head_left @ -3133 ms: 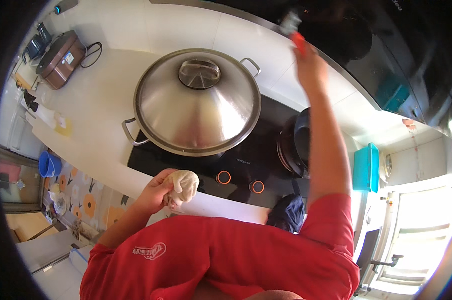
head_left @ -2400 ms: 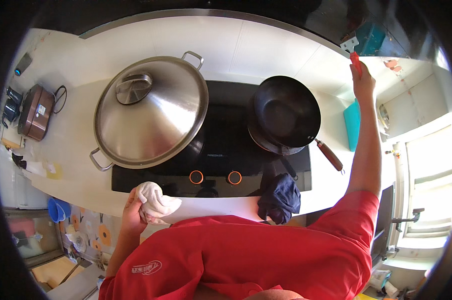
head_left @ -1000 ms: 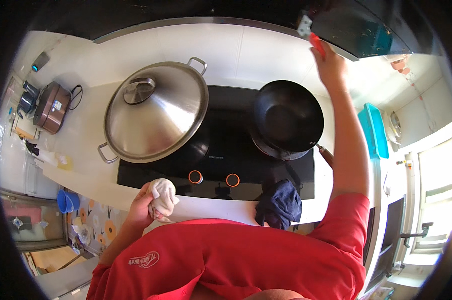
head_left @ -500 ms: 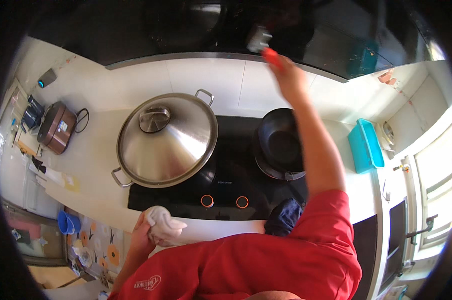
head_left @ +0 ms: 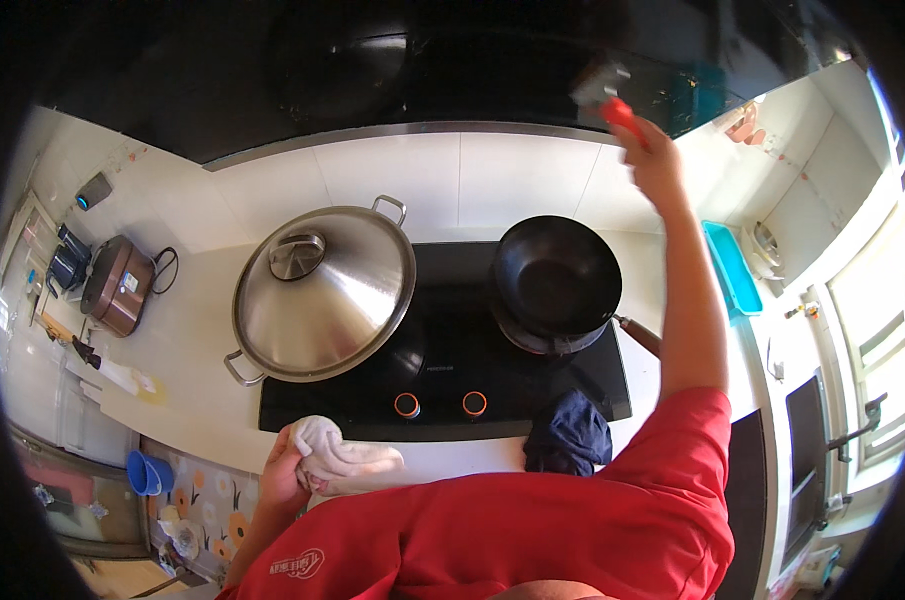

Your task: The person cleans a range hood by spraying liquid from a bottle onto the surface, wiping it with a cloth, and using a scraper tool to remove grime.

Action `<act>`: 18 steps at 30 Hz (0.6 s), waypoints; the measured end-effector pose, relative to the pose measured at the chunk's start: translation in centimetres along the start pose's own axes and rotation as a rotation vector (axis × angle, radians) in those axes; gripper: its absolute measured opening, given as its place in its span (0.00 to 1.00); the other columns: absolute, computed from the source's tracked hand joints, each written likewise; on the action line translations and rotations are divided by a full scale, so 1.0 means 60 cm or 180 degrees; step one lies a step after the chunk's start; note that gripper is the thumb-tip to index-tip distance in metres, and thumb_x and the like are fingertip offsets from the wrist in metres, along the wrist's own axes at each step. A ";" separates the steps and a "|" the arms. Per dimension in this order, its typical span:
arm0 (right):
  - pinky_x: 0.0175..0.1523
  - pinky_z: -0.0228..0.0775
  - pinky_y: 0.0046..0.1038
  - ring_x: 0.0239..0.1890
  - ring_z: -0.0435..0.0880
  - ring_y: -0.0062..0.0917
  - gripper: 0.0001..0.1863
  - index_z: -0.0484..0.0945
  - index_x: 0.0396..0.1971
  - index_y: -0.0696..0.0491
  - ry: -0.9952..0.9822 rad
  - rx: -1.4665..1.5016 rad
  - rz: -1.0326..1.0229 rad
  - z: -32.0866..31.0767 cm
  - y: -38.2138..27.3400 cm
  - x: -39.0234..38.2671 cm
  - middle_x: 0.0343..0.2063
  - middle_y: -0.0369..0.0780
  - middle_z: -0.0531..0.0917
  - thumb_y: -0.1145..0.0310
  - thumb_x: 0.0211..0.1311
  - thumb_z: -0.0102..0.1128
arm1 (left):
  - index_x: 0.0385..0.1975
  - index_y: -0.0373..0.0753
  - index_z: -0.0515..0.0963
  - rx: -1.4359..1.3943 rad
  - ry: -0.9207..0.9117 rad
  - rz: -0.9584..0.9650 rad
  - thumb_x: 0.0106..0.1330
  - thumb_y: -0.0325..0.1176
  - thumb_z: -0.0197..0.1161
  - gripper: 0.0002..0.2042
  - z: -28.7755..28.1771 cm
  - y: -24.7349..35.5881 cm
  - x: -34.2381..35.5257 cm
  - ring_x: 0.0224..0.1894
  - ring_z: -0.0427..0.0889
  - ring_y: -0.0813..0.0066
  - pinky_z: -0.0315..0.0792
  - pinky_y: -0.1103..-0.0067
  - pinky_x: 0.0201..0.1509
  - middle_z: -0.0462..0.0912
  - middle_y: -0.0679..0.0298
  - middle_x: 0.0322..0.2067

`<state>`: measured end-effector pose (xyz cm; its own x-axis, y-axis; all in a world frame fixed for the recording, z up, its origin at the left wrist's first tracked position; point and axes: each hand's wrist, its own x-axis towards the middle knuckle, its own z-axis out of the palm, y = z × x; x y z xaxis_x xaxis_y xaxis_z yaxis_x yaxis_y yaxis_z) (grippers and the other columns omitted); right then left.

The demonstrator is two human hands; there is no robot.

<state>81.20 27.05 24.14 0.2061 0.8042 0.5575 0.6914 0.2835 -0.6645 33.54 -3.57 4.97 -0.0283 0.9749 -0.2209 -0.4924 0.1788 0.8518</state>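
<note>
Red-handled scraper (head_left: 618, 111): clamped in right hand (head_left: 657, 165), far right, before black hood (head_left: 472, 85); blade blurred, contact not tellable. Shifted rightward along the hood within the last half-second, putting the work, by judgement, at the right stretch.
Cloth (head_left: 334, 452): gripped in left hand (head_left: 284, 472), near left, over counter (head_left: 197, 345) edge.
Room: open cooktop (head_left: 452, 320) between pot (head_left: 337, 300) and wok (head_left: 557, 275); hood's lower edge passes close beside the right hand.
</note>
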 end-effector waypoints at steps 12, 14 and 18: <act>0.36 0.73 0.34 0.28 0.81 0.42 0.22 0.79 0.44 0.52 -0.0194 -0.0057 -0.1010 0.105 -0.081 0.003 0.26 0.47 0.82 0.50 0.58 0.61 | 0.55 0.41 0.67 -0.0268 -0.0374 -0.0368 0.70 0.36 0.47 0.16 0.030 -0.016 0.020 0.45 0.78 0.66 0.76 0.71 0.43 0.76 0.58 0.46; 0.28 0.71 0.27 0.19 0.78 0.24 0.21 0.79 0.44 0.53 -0.0827 0.0527 -0.0630 0.118 -0.131 -0.035 0.20 0.40 0.81 0.51 0.59 0.60 | 0.55 0.40 0.67 0.0329 -0.0028 -0.0030 0.67 0.32 0.49 0.17 0.028 -0.025 0.019 0.47 0.78 0.70 0.76 0.75 0.45 0.76 0.59 0.48; 0.22 0.61 0.19 0.16 0.70 0.14 0.19 0.77 0.39 0.56 -0.1403 0.2011 -0.0012 0.139 -0.144 -0.181 0.19 0.34 0.76 0.54 0.68 0.49 | 0.58 0.37 0.65 -0.0080 -0.0052 -0.0054 0.68 0.31 0.47 0.19 -0.041 -0.035 0.005 0.53 0.75 0.69 0.70 0.73 0.57 0.74 0.59 0.52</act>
<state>67.24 20.23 19.70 -0.1819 0.8989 0.3986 0.1376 0.4247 -0.8948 32.43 -3.98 1.93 -0.0056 0.9738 -0.2273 -0.5144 0.1921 0.8358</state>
